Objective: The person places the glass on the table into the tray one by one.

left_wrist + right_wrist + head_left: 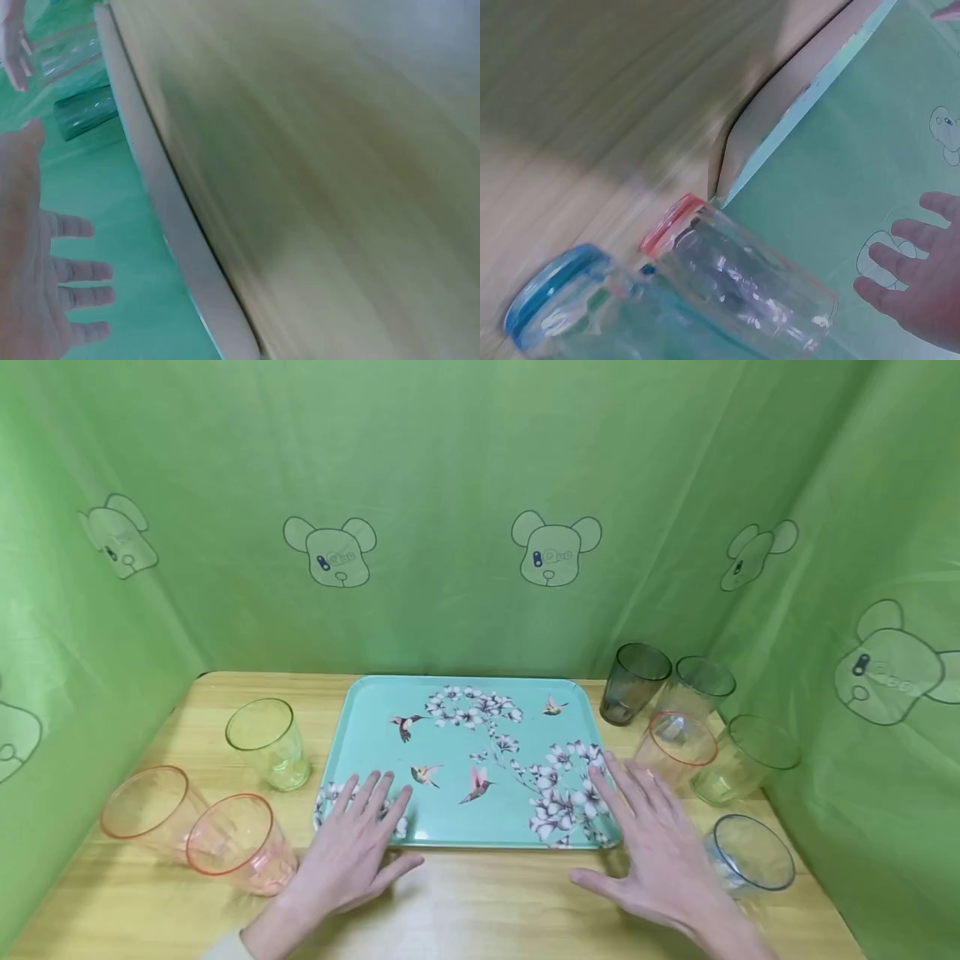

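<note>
A turquoise tray (367, 727) with a bird-and-blossom print lies flat on the wooden table. Over its front left part, my left hand (348, 856) is held palm down with fingers spread and straight. My right hand (656, 856) spreads in the same way over the front right corner. Neither hand holds anything. In the wrist views, the left hand (34, 262) and right hand (926, 277) appear above the tray's level. Nearest the right hand are a blue-rimmed glass (750, 864) and a pink-rimmed glass (675, 756), both upright. A pink glass (243, 852) stands beside my left hand.
At the left stand another pink glass (153, 814) and a green glass (272, 747). On the right are a dark grey glass (633, 689), a lighter grey-green glass (697, 689) and a pale green glass (738, 768). Green curtains (450, 460) enclose the wooden table (480, 902).
</note>
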The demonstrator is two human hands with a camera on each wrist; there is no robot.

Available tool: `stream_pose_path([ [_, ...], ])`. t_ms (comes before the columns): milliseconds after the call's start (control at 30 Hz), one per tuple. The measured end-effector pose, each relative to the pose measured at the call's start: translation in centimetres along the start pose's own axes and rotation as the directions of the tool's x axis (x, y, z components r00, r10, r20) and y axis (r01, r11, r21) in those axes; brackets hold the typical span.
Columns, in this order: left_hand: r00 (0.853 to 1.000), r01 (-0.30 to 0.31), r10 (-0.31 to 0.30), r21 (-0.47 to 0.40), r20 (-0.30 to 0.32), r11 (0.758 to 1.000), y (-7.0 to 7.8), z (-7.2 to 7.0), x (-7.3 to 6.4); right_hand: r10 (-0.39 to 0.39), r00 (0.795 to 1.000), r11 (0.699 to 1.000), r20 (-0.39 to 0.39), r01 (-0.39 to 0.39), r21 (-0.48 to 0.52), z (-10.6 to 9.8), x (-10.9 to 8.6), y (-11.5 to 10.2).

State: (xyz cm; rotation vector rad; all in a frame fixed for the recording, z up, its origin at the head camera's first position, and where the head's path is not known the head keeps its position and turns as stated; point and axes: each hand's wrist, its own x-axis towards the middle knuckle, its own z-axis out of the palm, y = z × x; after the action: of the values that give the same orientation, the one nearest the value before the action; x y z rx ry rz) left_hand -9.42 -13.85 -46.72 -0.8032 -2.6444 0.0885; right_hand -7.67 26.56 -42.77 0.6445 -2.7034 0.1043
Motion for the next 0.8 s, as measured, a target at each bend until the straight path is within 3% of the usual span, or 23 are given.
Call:
stream_pose_path([
  [433,0.997,-0.075,0.074,0.053,0.019,0.996,-0.5,1.6,-1.3,-0.005,0.997,0.999,-0.083,0.007,0.031,-2.4,-1.4,2.4],
  [800,0.995,-0.070,0.063,0.092,0.076,0.993,-0.8,2.1,-1.7,0.095,0.994,0.995,-0.060,-0.095,0.007,-4.3,-3.9,6.2],
])
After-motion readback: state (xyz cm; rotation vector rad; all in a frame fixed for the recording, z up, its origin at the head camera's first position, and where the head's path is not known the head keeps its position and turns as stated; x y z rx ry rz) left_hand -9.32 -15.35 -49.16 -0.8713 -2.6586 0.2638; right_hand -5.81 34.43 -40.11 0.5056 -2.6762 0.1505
